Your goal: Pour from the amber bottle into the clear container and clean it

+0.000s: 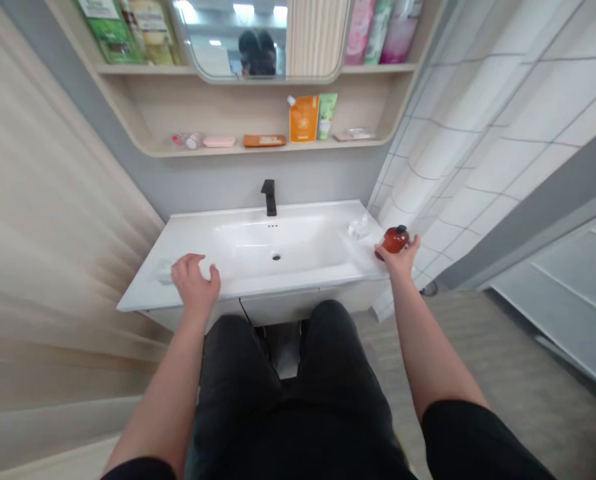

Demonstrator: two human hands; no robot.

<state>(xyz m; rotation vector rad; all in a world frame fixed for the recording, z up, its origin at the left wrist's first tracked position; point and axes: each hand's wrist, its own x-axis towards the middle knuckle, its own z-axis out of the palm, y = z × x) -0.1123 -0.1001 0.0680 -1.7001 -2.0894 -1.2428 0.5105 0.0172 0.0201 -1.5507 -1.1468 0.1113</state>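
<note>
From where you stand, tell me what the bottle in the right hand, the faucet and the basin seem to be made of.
Bottle: probably plastic, possibly glass; glossy red-brown, with glints on its rounded body.
Faucet: likely metal, matte black, showing little shine.
Basin: perhaps glazed ceramic or resin; white, smooth, softly reflective.

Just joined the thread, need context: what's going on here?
A person at a washbasin has their right hand around a reddish-brown bottle with a black cap, at the counter's right end; whether its base touches the counter is unclear. The left hand is at the counter's left side, thumb and fingers apart, with a blurred clear item just left of it. The black faucet is untouched.
</note>
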